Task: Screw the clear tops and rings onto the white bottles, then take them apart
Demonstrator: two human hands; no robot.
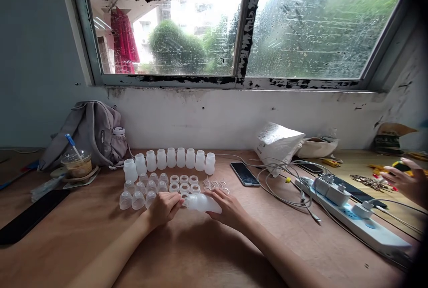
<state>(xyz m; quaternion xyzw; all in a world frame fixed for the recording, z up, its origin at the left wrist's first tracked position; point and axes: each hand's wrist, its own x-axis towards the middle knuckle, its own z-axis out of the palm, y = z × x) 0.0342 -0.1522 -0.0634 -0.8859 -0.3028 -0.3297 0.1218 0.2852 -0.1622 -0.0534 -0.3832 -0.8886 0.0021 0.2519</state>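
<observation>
Left hand (164, 207) curled closed around the neck end of a white plastic bottle (202, 203), right hand (228, 207) wrapped over its body, bottle lying sideways mid-worktop, both forearms reaching in from the near edge.

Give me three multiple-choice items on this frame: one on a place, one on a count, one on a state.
1. Where does the smartphone lie?
A. right of the bottle row
B. on the backpack
C. on the windowsill

2. How many white bottles stand in the back row?
A. four
B. nine
C. fifteen

3. How is the bottle between the hands placed?
A. upright
B. on its side
C. upside down

Answers: 1 A, it rests on the table right of the row. 2 B, nine stand there. 3 B, the left hand and right hand hold it lying sideways.
</observation>
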